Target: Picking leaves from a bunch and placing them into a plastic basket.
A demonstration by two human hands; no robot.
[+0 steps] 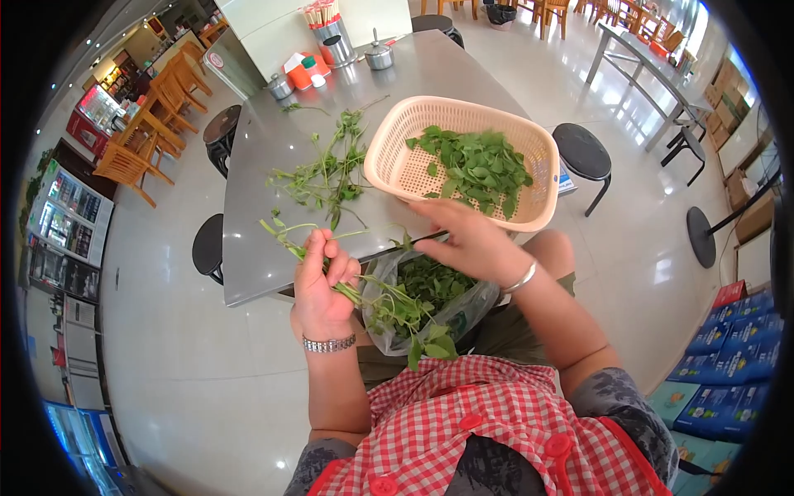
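Observation:
My left hand [327,282] is closed around a bunch of leafy green stems [397,305], which stick out on both sides of the fist. My right hand [474,242] is at the near rim of a pale pink plastic basket [397,133], fingers apart. One small leafy sprig [404,238] is near its fingertips; whether they touch it I cannot tell. Picked green leaves [484,167] lie in the basket. A clear plastic bag [381,332] of greens sits on my lap below the hands. Stripped stems [329,167] are spread on the steel table left of the basket.
The steel table [260,248] carries a chopstick holder [335,43], small metal pots [379,56] and an orange napkin box [298,73] at its back. Black stools [582,150] stand around it. Blue boxes [722,366] are stacked at the lower right.

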